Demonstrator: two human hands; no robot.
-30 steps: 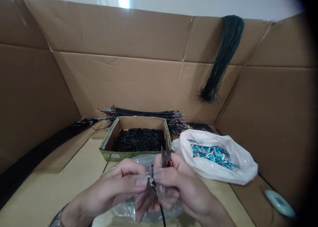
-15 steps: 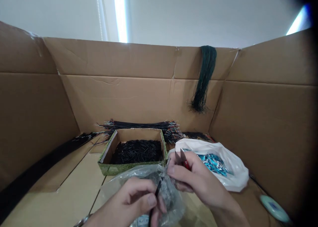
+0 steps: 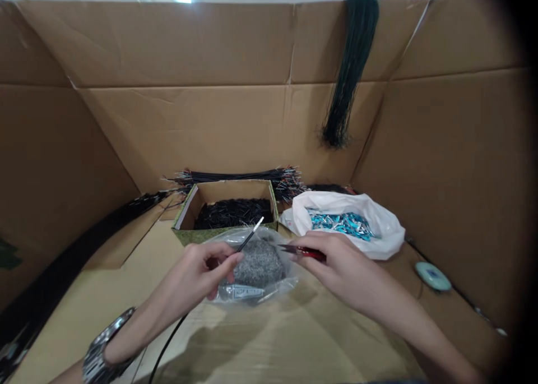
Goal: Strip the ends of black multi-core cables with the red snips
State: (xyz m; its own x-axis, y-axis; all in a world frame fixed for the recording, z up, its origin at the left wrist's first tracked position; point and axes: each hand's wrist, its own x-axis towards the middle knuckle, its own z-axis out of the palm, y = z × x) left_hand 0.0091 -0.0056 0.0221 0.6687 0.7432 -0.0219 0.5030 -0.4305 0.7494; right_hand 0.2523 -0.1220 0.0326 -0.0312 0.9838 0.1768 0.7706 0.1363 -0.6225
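Note:
My left hand (image 3: 210, 269) pinches a thin black cable (image 3: 247, 240) near its end. The bared tip is white and points up to the right, while the cable's tail hangs down past the wrist. My right hand (image 3: 332, 258) is closed around small red-handled snips (image 3: 309, 253), their dark pointed blades facing left toward the cable. Between and behind the hands lies an open clear plastic bag (image 3: 290, 286) full of tiny grey metallic pieces (image 3: 260, 263). The cable tip is above this bag, apart from the blades.
Behind the bag stands a green-edged box (image 3: 185, 236) of short black pieces. A white bag (image 3: 386, 232) of shiny blue pieces sits right of it. Cable bundles (image 3: 235, 177) lie behind and at left. Dark green strands (image 3: 355, 53) hang over the cardboard wall (image 3: 189, 120). A pale green oval object (image 3: 432, 276) lies right.
My hands have drawn apart from the plastic bag's mouth, the left lifting the cable tip into plain view. The snips now point left instead of up. My view has tilted downward.

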